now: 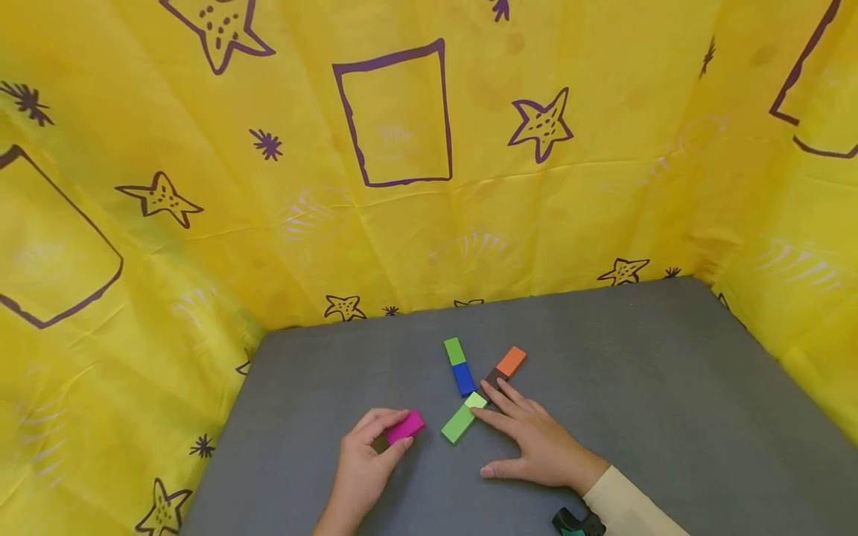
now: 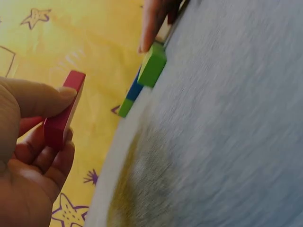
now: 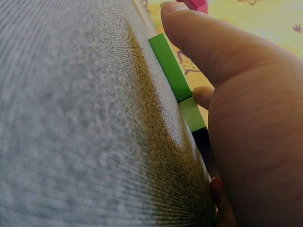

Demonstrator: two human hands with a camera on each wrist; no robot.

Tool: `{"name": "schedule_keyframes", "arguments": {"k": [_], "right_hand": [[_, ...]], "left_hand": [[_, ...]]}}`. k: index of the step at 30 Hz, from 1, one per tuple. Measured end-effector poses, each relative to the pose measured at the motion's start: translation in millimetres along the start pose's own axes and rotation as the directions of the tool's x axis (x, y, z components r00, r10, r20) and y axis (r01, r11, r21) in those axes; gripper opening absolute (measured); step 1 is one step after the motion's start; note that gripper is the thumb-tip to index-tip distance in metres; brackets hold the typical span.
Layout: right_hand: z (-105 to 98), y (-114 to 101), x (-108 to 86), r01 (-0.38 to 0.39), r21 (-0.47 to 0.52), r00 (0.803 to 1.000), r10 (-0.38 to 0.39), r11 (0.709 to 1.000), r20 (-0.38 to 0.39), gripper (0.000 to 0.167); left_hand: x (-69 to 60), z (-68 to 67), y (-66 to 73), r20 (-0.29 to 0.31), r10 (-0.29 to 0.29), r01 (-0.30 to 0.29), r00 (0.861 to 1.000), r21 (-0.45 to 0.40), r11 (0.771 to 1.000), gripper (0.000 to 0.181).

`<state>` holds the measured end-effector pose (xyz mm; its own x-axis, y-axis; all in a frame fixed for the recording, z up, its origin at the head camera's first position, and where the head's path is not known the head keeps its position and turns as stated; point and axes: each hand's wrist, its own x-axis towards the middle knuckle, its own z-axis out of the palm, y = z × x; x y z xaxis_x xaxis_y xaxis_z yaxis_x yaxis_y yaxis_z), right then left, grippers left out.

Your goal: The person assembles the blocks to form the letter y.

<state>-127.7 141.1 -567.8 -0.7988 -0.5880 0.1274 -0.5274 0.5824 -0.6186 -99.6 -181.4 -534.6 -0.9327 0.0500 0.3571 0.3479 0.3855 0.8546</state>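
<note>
My left hand (image 1: 358, 465) pinches a pink block (image 1: 410, 425) between thumb and fingers, left of the other blocks; the left wrist view shows the same block (image 2: 57, 124) apart from the table surface. My right hand (image 1: 536, 443) is spread over a slanting row, its fingertips at the dark brown block (image 1: 493, 381) and the pale green block (image 1: 476, 400). That row runs from an orange block (image 1: 512, 361) through those two to a longer green block (image 1: 459, 425). A blue block (image 1: 463, 380) and a green block (image 1: 453, 351) form another line, meeting the row near its middle.
The blocks lie on a dark grey table (image 1: 322, 380). Yellow cloth (image 1: 402, 253) with purple drawings of starfish and frames stands behind and at both sides. A black device with a strap (image 1: 579, 522) sits by my right sleeve (image 1: 630, 506).
</note>
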Motion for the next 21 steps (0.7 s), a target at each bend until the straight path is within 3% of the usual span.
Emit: {"name": "schedule_keyframes", "arguments": {"k": [5,11,16,21], "right_hand": [[0,0,-0.5,-0.001,-0.004,1.0,0.001,1.0,-0.005,0.088],[0,-1,-0.6,0.006,-0.006,1.0,-0.006,1.0,-0.019,0.087],[0,0,0.0,0.011,-0.001,1.0,-0.011,1.0,-0.014,0.087],[0,1,0.4,0.009,-0.001,1.0,-0.009,1.0,-0.006,0.088]], "left_hand": [[-9.2,11.1,2.7,-0.017,-0.024,0.024,1.0,0.022,0.999,0.045],[-14.9,21.8,-2.6,0.018,-0.014,0.013,1.0,0.053,0.998,0.044],[-16.7,25.2,-4.5,0.038,-0.016,0.011,0.999,0.124,0.992,0.045],[-18.5,28.3,-5.9,0.114,-0.058,0.028,0.992,0.245,0.969,0.046]]}}
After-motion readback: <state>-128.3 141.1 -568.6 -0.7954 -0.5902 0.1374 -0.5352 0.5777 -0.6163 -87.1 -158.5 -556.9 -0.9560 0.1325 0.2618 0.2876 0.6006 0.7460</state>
